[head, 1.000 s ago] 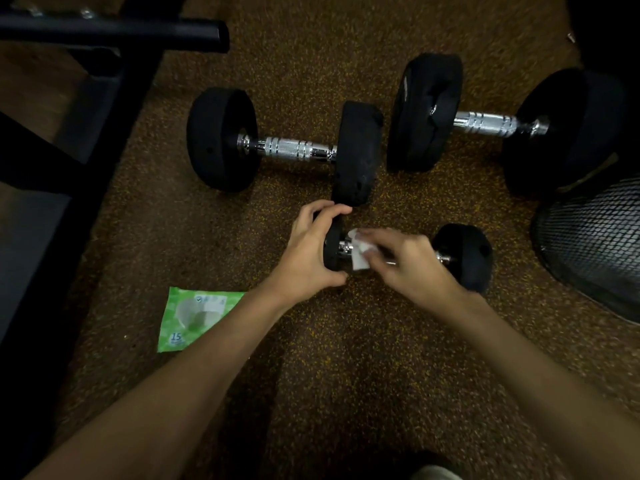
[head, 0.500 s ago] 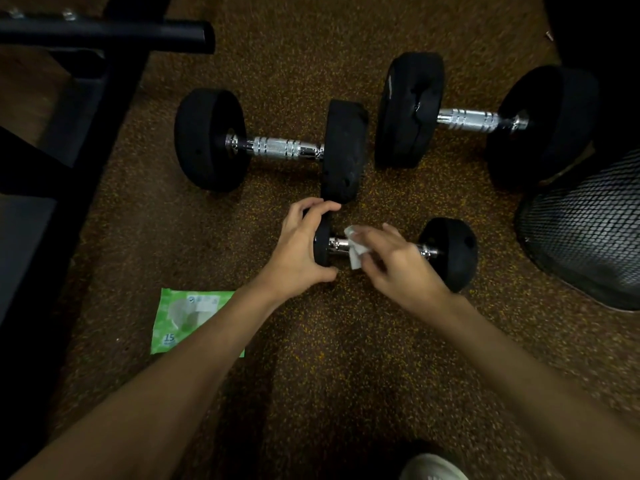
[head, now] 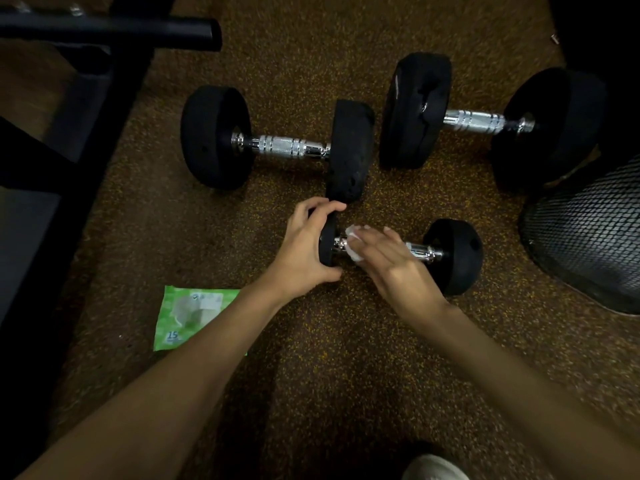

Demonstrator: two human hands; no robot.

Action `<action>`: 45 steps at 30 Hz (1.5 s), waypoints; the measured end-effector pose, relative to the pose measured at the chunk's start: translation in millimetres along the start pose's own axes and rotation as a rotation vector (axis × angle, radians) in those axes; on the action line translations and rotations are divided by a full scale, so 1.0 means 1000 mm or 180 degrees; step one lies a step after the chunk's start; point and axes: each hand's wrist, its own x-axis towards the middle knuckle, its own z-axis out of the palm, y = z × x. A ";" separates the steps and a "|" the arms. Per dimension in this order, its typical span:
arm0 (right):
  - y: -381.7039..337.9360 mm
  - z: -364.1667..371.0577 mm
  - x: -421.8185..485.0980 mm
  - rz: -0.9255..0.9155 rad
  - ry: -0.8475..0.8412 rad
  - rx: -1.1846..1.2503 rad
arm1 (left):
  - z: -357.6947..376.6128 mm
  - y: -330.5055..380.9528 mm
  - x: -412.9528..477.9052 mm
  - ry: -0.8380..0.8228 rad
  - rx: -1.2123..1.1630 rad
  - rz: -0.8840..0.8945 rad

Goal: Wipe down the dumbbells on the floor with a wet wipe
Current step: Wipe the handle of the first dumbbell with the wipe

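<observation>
A small black dumbbell [head: 453, 254] with a chrome handle lies on the speckled brown floor in the middle of the head view. My left hand [head: 304, 247] grips its left weight head. My right hand [head: 394, 265] lies over the handle and presses a white wet wipe [head: 354, 241] against the chrome near the left head. Two larger dumbbells lie behind: one at centre left [head: 277, 147], one at right [head: 474, 121].
A green wet wipe pack [head: 188, 317] lies on the floor under my left forearm. A black bench frame [head: 104, 29] fills the left side. A black mesh basket [head: 585, 233] stands at the right edge. A shoe tip [head: 433, 467] shows at the bottom.
My right hand has flattened over the handle, its fingers stretched along the chrome with the wipe. The left hand keeps its hold on the weight head. The view shifted slightly.
</observation>
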 end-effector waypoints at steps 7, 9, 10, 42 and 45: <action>0.004 -0.004 0.028 0.0212 -0.0501 0.0146 | 0.000 0.000 0.004 0.0003 -0.0024 -0.0039; 0.005 -0.008 0.032 0.0419 -0.0577 0.0375 | -0.001 0.000 0.004 0.0004 -0.0049 -0.0027; 0.006 -0.010 0.036 0.0537 -0.0605 0.0560 | -0.001 0.000 0.004 0.0003 -0.0050 -0.0025; -0.029 0.002 0.048 0.1270 -0.0212 -0.0252 | 0.002 -0.001 -0.002 0.0037 -0.0061 0.0035; -0.021 0.019 0.025 0.0634 0.0014 -0.0349 | 0.003 0.000 -0.005 0.0060 -0.0079 0.0029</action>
